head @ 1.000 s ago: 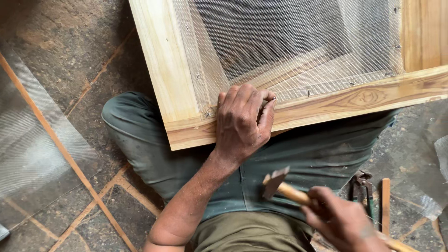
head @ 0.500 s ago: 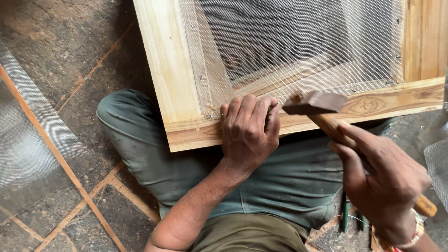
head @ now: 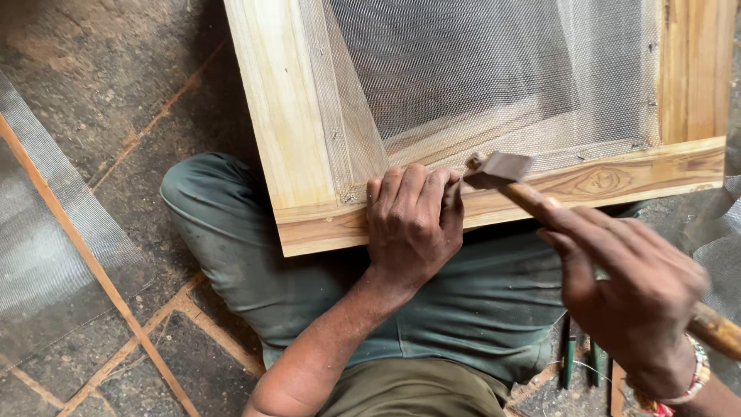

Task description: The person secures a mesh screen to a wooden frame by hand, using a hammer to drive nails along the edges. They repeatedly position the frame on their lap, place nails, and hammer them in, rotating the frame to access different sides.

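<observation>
My left hand [head: 413, 224] lies flat, fingers together, pressing the mesh edge onto the near rail of the wooden frame [head: 285, 147] resting across my lap. My right hand [head: 633, 297] is clamped on the hammer [head: 502, 171] handle; its head sits just right of my left fingertips, handle running back rightward. Stone floor [head: 93, 85] lies around.

Two hands show, the left hand [head: 413, 224] at six o'clock and the right hand [head: 629, 289] at four o'clock, with one wooden-handled hammer [head: 505, 174], one mesh-covered wooden frame [head: 289, 131] at twelve o'clock, one loose mesh sheet [head: 38, 255] at nine o'clock, and one beaded bracelet [head: 695, 378].
</observation>
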